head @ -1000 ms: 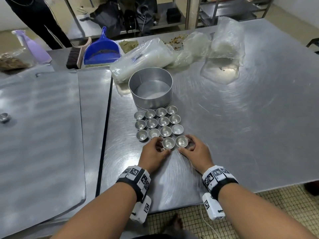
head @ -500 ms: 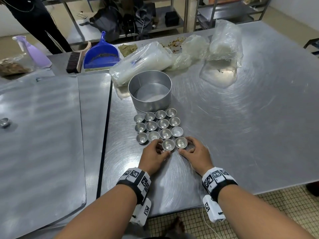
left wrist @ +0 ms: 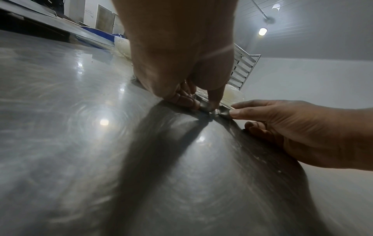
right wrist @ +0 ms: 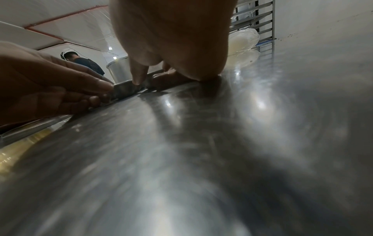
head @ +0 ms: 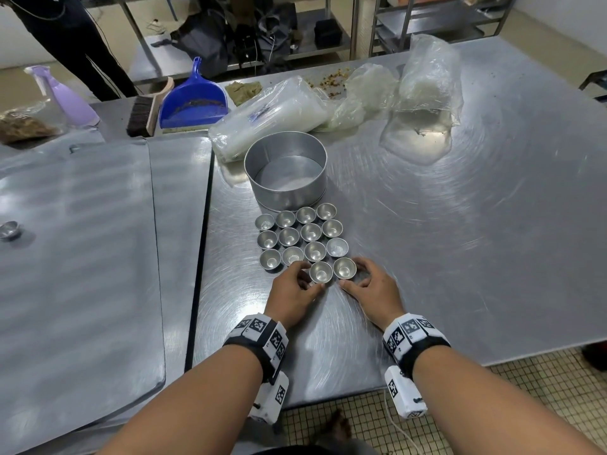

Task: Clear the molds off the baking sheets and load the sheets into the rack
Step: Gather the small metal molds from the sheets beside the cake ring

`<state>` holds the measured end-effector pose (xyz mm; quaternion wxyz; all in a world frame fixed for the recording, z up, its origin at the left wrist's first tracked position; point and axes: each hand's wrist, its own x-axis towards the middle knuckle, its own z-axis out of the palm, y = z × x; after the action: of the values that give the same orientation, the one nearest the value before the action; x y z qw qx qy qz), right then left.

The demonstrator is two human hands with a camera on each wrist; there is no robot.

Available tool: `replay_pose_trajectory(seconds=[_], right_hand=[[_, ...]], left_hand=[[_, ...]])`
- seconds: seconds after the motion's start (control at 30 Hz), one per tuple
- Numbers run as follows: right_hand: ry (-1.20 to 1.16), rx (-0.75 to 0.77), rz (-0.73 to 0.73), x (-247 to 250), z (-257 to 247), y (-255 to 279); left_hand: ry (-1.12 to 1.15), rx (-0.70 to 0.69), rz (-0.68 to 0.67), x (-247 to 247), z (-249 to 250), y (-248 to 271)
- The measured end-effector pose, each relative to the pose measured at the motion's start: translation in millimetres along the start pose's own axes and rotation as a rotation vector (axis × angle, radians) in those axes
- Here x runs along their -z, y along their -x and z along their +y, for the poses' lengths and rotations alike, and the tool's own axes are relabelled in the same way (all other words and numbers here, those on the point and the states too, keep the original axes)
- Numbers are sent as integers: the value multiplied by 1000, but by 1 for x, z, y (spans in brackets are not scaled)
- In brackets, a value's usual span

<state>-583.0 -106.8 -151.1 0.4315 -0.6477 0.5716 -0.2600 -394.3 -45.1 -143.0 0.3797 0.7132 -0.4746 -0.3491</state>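
Little shifting since earlier frame: left hand [head: 295, 287] pinching near mold [head: 320, 272], right hand [head: 372, 285] pinching neighbouring mold [head: 345, 268]; both being seated on surface [head: 460, 257], sheets awaiting.

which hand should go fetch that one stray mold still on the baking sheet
Probably the left hand: the stray mold sits on the baking sheet far on its side, while the right hand would cross over.

The head camera looks from above, forward and down, over the steel table [head: 427, 241] and both forearms. The left wrist camera sits very low, near the table surface, and faces along the left hand [left wrist: 177, 52]. The right wrist camera is equally low and faces along the right hand [right wrist: 171, 35]. Both wrist views share the two hands meeting.
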Motion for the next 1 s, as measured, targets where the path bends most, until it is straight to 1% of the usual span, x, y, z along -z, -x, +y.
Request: replay_pose_trajectory(seconds=[0.37, 0.43, 0.53, 0.6, 0.63, 0.7, 0.8, 0.9, 1.0], right_hand=[[-11, -19, -16, 2, 1, -1], [-40, -43, -30, 2, 2, -2], [-52, -77, -37, 12, -8, -2], [18, -55, -29, 22, -24, -6], [47, -30, -22, 27, -34, -10], [94, 51, -14, 31, -60, -20], [140, 182, -12, 17, -106, -40], [144, 308, -95, -23, -158, -55], [178, 404, -238, -75, -208, -56]], left_hand=[[1, 15, -28, -1, -5, -2], [-5, 29, -59, 2, -6, -3], [-21, 36, -153, 14, -2, -8], [-62, 31, -191, 28, 6, -14], [-96, 19, -187, 36, 9, -18], [-170, -6, -140, 55, 17, -22], [-250, -21, -63, 93, 29, -26], [-314, 8, 40, 146, 31, -18], [-356, 60, 143, 206, 20, 2]])
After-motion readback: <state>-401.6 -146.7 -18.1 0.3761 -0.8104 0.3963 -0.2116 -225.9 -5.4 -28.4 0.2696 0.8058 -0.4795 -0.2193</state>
